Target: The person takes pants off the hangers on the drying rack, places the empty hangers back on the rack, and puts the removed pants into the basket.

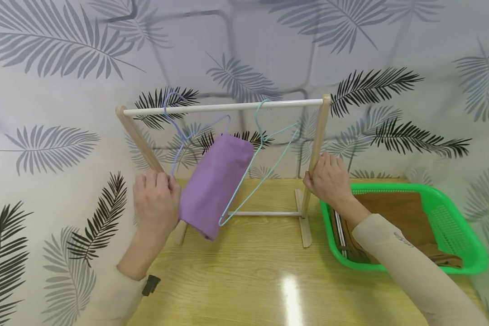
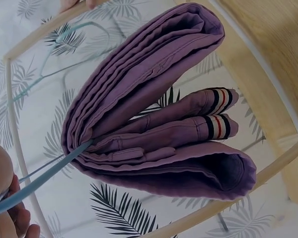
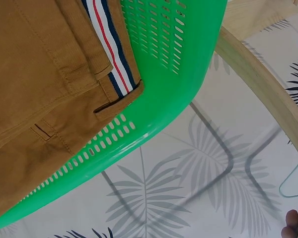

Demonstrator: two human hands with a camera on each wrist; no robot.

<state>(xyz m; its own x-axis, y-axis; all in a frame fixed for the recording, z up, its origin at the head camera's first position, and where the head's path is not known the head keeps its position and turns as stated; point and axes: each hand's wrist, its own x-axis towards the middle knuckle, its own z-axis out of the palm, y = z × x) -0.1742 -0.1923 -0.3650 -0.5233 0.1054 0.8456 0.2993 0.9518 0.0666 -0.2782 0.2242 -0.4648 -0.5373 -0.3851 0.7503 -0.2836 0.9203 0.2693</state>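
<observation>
My left hand (image 1: 156,201) grips the near end of a lilac-blue hanger (image 1: 182,138), whose hook is at the white rail (image 1: 228,107) of a small wooden clothes rack. Folded purple trousers (image 1: 220,185) drape over the hanger; in the left wrist view, the trousers (image 2: 154,129) show striped trim and hang in several folded layers. With my right hand (image 1: 331,179) I hold the rack's right post (image 1: 318,136). A pale teal hanger (image 1: 258,122) hangs bare on the rail, just right of the trousers.
A green plastic basket (image 1: 477,244) stands right of the rack, with folded brown trousers (image 1: 395,213) in it that bear a striped trim. The rack's feet (image 1: 304,233) stand on a wooden table (image 1: 236,280). Behind is a leaf-patterned backdrop (image 1: 269,54).
</observation>
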